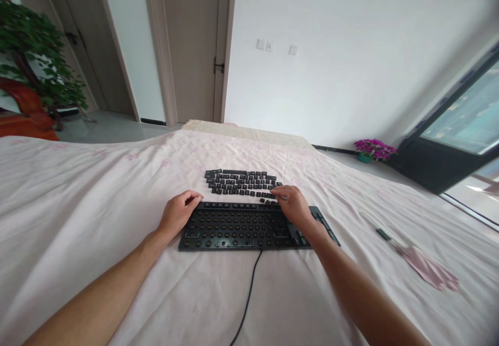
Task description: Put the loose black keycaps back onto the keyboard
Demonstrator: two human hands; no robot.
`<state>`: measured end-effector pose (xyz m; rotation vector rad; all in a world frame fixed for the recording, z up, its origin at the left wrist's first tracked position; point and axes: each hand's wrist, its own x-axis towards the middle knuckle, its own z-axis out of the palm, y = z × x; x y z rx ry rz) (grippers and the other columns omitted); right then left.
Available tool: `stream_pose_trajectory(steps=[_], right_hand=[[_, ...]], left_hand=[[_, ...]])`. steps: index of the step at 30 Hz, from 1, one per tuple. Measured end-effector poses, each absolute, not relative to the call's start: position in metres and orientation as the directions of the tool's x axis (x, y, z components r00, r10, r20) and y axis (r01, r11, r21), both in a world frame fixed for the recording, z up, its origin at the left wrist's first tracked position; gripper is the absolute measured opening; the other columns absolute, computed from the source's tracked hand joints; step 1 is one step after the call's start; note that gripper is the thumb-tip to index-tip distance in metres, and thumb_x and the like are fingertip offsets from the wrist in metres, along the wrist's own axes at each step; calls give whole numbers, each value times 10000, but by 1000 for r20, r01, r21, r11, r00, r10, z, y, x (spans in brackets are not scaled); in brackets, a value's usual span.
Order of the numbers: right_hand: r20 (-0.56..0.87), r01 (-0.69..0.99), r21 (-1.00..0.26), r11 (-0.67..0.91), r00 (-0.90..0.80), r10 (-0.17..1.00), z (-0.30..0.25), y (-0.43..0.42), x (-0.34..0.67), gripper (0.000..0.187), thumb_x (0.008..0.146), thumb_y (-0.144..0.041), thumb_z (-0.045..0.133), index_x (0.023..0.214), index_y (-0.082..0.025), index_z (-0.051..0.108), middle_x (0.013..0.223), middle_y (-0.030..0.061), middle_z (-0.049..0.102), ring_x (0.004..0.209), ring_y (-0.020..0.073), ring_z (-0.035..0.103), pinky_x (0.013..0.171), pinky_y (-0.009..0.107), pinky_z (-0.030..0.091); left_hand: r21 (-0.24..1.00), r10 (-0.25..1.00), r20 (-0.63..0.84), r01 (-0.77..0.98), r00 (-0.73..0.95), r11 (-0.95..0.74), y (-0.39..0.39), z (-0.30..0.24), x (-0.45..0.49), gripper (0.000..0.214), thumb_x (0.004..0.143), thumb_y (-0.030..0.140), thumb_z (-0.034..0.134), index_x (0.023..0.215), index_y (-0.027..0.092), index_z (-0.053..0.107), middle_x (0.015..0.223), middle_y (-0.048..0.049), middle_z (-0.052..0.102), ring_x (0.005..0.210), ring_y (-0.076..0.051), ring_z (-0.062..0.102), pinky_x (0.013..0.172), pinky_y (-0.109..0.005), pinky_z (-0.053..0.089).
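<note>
A black keyboard [234, 227] lies on the bedsheet, most of its main key area stripped to bare switch posts; keys still sit at its right end. Behind it, loose black keycaps [241, 186] are laid out in rows. My left hand [179, 212] rests at the keyboard's far left corner, thumb and fingertips pressed together; anything between them is too small to see. Over the keyboard's back edge reaches my right hand [294, 204], its fingers closed at the right end of the keycap rows. Whatever it pinches is hidden by the fingers.
A black cable [249, 296] runs from the keyboard toward me. To the right, a pink cloth-like item [429, 268] and a small tool with a dark handle [383, 234] lie on the pale floral sheet [97, 205]. Purple flowers [374, 149] stand on the floor beyond.
</note>
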<state>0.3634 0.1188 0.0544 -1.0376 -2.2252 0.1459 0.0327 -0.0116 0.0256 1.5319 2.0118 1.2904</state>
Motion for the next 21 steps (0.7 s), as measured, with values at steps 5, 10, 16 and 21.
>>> stream_pose_trajectory(steps=[5,10,16,21], right_hand=[[455,704,-253,664,-518,724,62,128,363,178,815,-187,621,874,-267,769,936,33,706,928,212,582,867,360,453],[423,714,-137,687,-585,692,66,128,343,141,796,-191,652,733,-259,759,866,42,689,846,200,534,778,320,422],[328,789,-102,606,-548,769,62,132,326,60,731,-218,735,675,-237,734,844,77,666,885,242,516,755,336,399],[262,803,-123,583,-540,800,64,132,321,72,748,-228,707,679,-229,730,849,62,683,893,223,531,761,307,387]], left_hand=[[789,890,246,613,-384,46,-12,26,33,303,835,474,510,868,245,706,900,3,749,840,-200,674,738,-260,474],[789,893,238,612,-382,51,-12,26,33,298,839,476,517,875,244,701,923,6,746,862,-198,670,770,-263,466],[786,895,235,616,-378,54,-11,25,31,298,836,471,522,881,240,704,928,3,747,869,-201,669,773,-264,469],[777,900,233,627,-370,56,-10,24,31,302,836,470,514,888,246,708,928,9,745,863,-197,668,774,-265,468]])
